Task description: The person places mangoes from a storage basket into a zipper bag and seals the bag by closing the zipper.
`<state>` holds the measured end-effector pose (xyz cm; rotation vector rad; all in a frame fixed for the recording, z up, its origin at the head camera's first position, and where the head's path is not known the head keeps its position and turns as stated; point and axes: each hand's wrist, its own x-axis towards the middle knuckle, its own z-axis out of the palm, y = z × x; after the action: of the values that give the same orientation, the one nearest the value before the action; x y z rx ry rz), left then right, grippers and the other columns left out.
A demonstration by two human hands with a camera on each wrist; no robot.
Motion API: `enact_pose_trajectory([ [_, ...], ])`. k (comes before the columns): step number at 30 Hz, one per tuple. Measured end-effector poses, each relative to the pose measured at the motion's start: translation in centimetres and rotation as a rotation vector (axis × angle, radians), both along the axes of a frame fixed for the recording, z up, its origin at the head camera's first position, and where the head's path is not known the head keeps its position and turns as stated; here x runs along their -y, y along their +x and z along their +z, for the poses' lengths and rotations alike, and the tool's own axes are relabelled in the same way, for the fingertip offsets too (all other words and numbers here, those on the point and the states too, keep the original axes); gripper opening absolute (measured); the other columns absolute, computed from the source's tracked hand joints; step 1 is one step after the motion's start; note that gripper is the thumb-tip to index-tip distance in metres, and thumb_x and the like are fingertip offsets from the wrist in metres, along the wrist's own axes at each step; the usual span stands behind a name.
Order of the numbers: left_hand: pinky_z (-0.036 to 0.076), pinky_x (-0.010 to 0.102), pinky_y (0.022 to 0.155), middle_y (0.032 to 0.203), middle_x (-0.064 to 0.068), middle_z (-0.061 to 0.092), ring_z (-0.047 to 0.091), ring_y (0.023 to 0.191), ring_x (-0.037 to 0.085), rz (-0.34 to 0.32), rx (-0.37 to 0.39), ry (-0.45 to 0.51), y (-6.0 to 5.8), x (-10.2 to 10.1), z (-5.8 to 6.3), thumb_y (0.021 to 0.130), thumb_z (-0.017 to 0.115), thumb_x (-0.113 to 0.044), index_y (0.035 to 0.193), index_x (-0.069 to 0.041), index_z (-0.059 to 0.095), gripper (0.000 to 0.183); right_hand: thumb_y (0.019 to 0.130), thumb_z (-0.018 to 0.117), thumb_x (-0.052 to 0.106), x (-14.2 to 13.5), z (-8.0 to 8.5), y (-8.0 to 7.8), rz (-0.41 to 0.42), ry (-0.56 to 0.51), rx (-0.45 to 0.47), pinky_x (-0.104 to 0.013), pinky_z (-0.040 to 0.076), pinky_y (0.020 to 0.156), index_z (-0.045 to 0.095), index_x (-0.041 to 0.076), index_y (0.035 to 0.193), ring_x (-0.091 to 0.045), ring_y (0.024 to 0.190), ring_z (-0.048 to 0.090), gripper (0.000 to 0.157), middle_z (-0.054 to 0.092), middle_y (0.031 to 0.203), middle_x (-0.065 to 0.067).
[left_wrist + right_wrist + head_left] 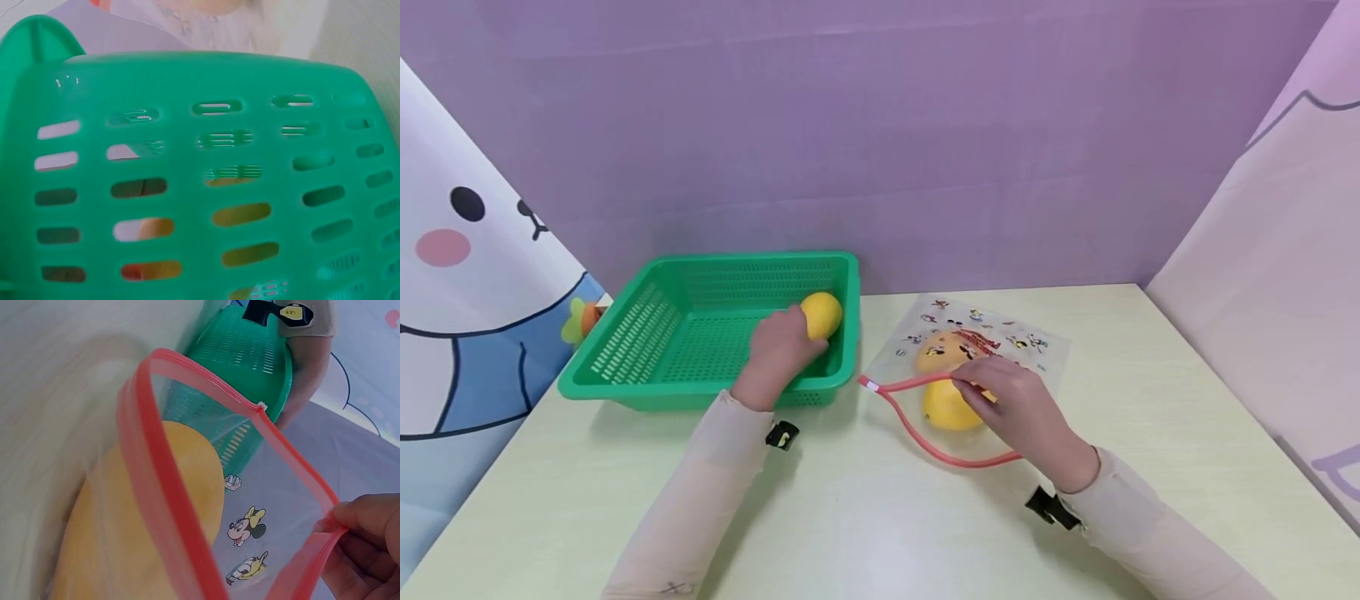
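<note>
My left hand [783,350] reaches into the right end of a green plastic basket [711,389] and grips a smooth, rounded yellow fruit [822,315]. In the left wrist view the slotted basket wall [181,181] hides most of that hand and the fruit. My right hand [1018,408] pinches the red zip edge of a clear zip bag [904,333] printed with cartoon figures. The bag's mouth gapes wide. Inside it lie an orange-yellow fruit [934,353] and a yellow fruit [946,407]; one large yellow fruit [187,462] fills the right wrist view's opening.
Both basket and bag are on a pale table [880,533], the bag to the basket's right. A purple cloth [880,150] hangs behind them. Past the basket's left side shows an orange and green object [582,321]. Printed cloths flank the table.
</note>
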<state>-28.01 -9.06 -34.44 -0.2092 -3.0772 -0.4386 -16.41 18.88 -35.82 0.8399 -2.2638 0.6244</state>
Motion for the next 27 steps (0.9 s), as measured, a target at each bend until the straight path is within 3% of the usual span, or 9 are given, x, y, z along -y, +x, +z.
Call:
enact_pose_trajectory([
  [12,0.044,0.033,0.049,0.079,0.016,0.056,0.055,0.064,0.027,-0.016,-0.089,0.036,0.5,0.2,0.6,0.085,0.064,-0.034,0.112,0.01,0.048,0.055,0.068,0.079,-0.006,-0.1,0.0,0.0,0.012,-0.009,-0.003,-0.027,0.056,0.065,0.071,0.002,0.089,-0.018,0.08,0.067,0.023,0.071,0.086,-0.005],
  [27,0.041,0.031,0.044,0.07,0.014,0.054,0.053,0.056,0.026,-0.038,-0.188,0.053,1.3,0.7,1.4,0.083,0.063,-0.034,0.105,0.009,0.051,0.049,0.069,0.079,-0.005,0.0,0.1,0.1,-0.006,0.0,0.009,-0.027,0.056,0.066,0.072,0.002,0.089,-0.018,0.081,0.067,0.023,0.071,0.087,-0.005],
])
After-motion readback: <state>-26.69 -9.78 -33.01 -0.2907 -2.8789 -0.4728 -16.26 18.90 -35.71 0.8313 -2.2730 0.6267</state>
